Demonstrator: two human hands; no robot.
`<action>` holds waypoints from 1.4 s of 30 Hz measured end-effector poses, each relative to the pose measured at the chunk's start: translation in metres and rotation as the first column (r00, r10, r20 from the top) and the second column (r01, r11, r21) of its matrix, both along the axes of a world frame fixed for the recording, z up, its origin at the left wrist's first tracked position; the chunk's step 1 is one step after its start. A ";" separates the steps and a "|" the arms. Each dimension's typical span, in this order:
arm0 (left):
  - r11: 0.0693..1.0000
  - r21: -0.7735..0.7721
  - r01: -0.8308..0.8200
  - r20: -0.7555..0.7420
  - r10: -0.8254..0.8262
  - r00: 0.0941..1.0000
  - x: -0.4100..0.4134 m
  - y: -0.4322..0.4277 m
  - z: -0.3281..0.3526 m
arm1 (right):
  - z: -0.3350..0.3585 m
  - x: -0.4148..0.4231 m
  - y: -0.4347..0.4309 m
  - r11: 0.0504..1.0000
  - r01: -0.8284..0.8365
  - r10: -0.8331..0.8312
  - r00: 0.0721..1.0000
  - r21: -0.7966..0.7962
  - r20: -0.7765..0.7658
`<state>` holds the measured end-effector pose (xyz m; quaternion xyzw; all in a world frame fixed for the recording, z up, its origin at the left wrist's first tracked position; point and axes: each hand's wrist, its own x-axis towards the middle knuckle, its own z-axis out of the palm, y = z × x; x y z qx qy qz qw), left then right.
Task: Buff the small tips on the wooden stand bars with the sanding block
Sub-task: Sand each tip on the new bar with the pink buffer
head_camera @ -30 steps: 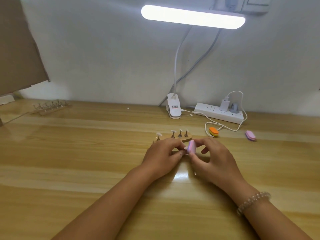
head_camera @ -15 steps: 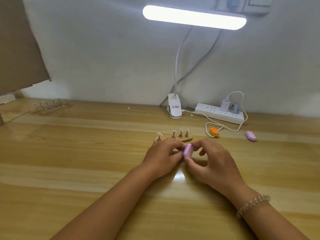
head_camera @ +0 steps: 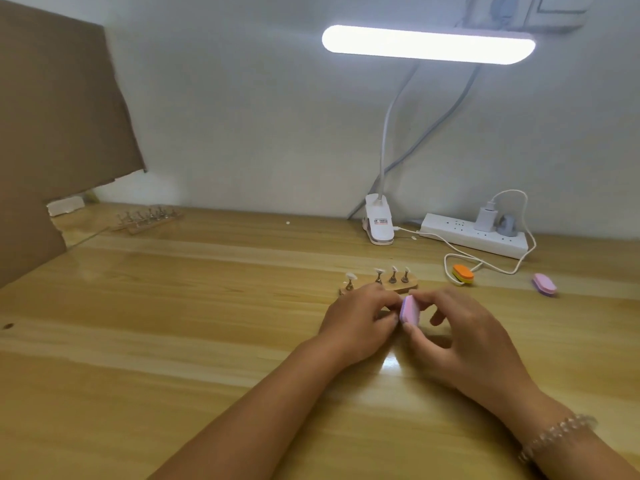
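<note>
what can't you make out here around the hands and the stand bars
Head view only:
- What, if anything, the left hand holds against the pink sanding block in the right hand: hidden by curled fingers.
- Front of the near wooden stand bar: covered by the left hand.
- Far stand bars: blurred, tips uncountable.
- Lamp clip label: too small to read.

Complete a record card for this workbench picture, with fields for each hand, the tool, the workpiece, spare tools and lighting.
Right hand: pinches the sanding block between thumb and fingers, block standing on edge
Left hand: fingers curled at the block's left face; what they hold is hidden
Workpiece: wooden stand bar just behind the hands, four tips showing
Spare tools: orange block and pink block lying to the right
Lighting: clip lamp, switched on
</note>
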<state>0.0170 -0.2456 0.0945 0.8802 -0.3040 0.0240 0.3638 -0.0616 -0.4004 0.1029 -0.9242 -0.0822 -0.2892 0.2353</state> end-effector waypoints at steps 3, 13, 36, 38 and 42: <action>1.000 0.019 -0.005 0.004 0.005 1.000 -0.001 0.000 0.002 | 0.003 0.003 -0.005 0.996 0.061 -0.060 0.998 0.059 -0.015; 1.000 0.018 -0.011 0.005 0.011 1.000 0.000 0.001 0.000 | -0.002 0.003 -0.006 0.998 0.069 -0.069 0.996 -0.004 -0.048; 1.000 -0.020 -0.024 0.012 0.024 1.000 -0.001 -0.001 0.000 | -0.003 0.009 -0.011 0.988 0.085 -0.072 0.992 0.128 -0.100; 0.999 -0.043 -0.022 -0.012 0.021 1.000 -0.001 0.000 0.000 | -0.004 0.005 -0.006 0.998 0.031 -0.027 0.997 0.057 -0.072; 0.999 -0.040 -0.028 -0.013 0.028 1.000 -0.001 0.000 0.001 | -0.002 0.008 -0.005 0.994 0.083 -0.077 0.993 0.068 -0.087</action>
